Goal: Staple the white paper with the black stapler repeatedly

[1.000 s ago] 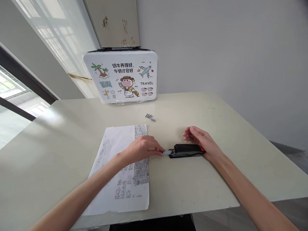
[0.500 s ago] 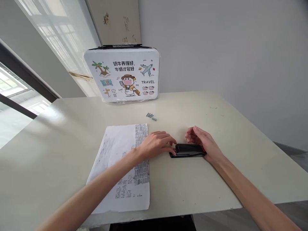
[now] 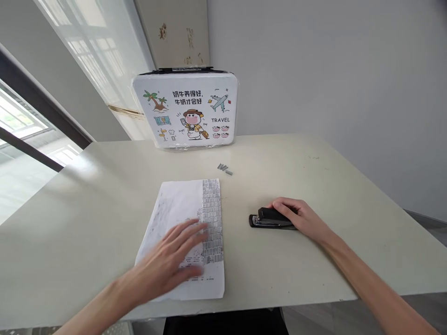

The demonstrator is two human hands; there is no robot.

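Note:
A black stapler (image 3: 267, 217) lies on the pale table (image 3: 314, 186), right of centre. My right hand (image 3: 300, 218) is wrapped over its rear end, fingers curled on top. A printed paper sheet (image 3: 188, 218) lies in front of me, left of the stapler. My left hand (image 3: 171, 260) rests flat on the lower part of that sheet, fingers stretched and spread, holding nothing.
A few loose strips of staples (image 3: 224, 169) lie beyond the paper. A white case with cartoon travel pictures (image 3: 185, 111) stands upright at the table's far edge. A window runs along the left and a plain wall along the right.
My left hand left the stapler's front end and moved back left onto the paper, now flat. The stapler's tray, pulled out a second ago, is closed. My right hand now grips the stapler.

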